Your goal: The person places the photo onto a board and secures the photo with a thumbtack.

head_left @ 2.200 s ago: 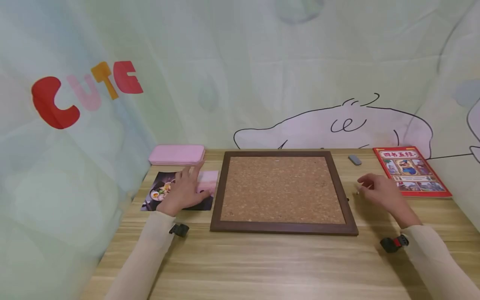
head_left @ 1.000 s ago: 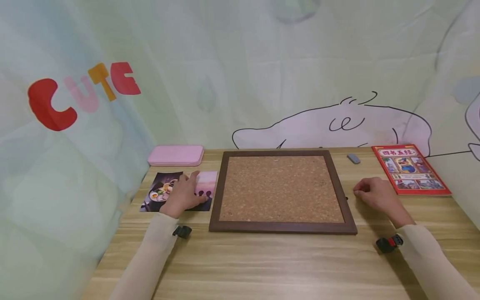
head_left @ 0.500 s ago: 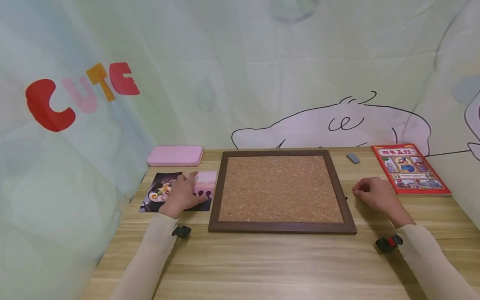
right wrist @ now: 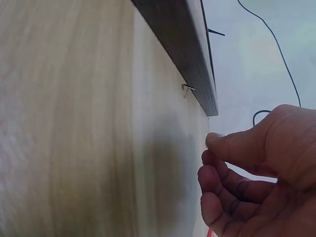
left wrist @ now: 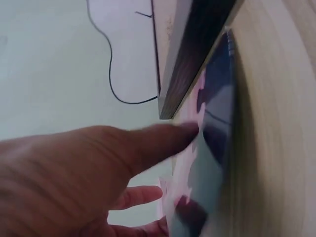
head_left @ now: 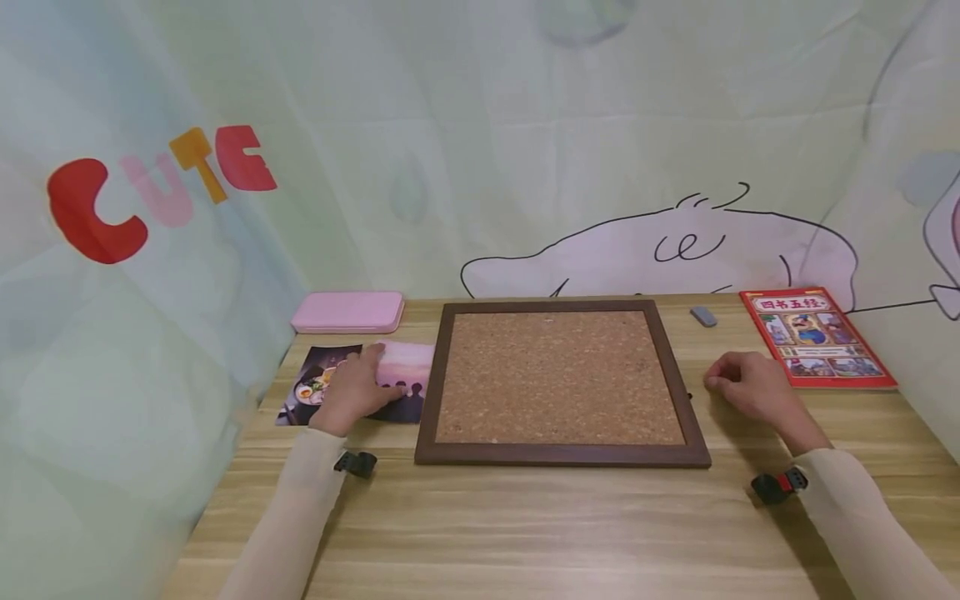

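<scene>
A glossy photo print, pink above with dark silhouettes below, lies left of the framed corkboard, its right end close against the frame. My left hand rests on it with fingers fairly straight, fingertips near the top edge. In the left wrist view, the thumb is over the print, whose near edge looks slightly raised. A food photo print lies partly under this hand. Right of the corkboard, my right hand hovers just above the table; its fingers curl and thumb meets index finger. Nothing visible is between them.
A pink case lies behind the photo prints. Towards the back right are a grey eraser-like block and a red book. A small metal hook sticks out from the frame's right side. A printed curtain stands behind the table.
My left hand has shifted slightly left and the pink print slightly right, towards the frame. My right hand's fingers have drawn closer together since the oldest frame; a pale speck there is no longer visible.
</scene>
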### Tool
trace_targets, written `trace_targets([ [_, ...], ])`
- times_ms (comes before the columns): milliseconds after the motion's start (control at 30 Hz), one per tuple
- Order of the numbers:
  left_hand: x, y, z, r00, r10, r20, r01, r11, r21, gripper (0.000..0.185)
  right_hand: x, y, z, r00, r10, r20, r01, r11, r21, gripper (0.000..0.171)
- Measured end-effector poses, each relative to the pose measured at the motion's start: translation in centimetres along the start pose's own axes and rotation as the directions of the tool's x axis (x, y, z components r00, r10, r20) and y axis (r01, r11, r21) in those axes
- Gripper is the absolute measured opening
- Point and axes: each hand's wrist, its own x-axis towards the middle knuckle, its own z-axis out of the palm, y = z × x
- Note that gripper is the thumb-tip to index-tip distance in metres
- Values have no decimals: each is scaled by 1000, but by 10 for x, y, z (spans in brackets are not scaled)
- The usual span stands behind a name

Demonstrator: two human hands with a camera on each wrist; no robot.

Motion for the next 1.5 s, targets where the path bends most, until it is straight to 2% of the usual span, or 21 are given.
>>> trace_targets([
  [133, 4, -14, -6, 999, 37, -26, -39, 997, -67, 69, 0, -1, -2, 1000, 13, 0, -13, 1000, 23, 11],
  [333, 5, -29, -15, 995, 84, -51, -91, 983, -158, 58, -1, 0, -5, 1000, 7, -6, -7, 999, 43, 14],
  [600, 3, -31, -25, 996, 42, -82, -60, 972, -227, 54, -2, -4, -8, 998, -26, -61, 30, 998, 64, 16],
  [833, 0, -21, -36, 986, 13, -168, -67, 945, -321, 55, -3, -6, -9, 992, -53, -116, 61, 996, 65, 15],
  [1000, -1, -9, -41, 981, 19, -191, -90, 924, -372, 58, -2, -9, -10, 993, -17, -116, 28, 995, 93, 18],
  [1133, 1, 2, -42, 978, 41, -204, -122, 906, -405, 61, -1, -11, -11, 993, 5, -117, 8, 994, 113, 20],
  [1367, 8, 18, -38, 966, 85, -242, -187, 880, -436, 61, -1, -16, -10, 985, -24, -172, 45, 992, 121, 17],
  [1500, 12, 27, -36, 966, 99, -241, -198, 881, -431, 62, -1, -18, -7, 983, -33, -183, 57, 990, 129, 16],
])
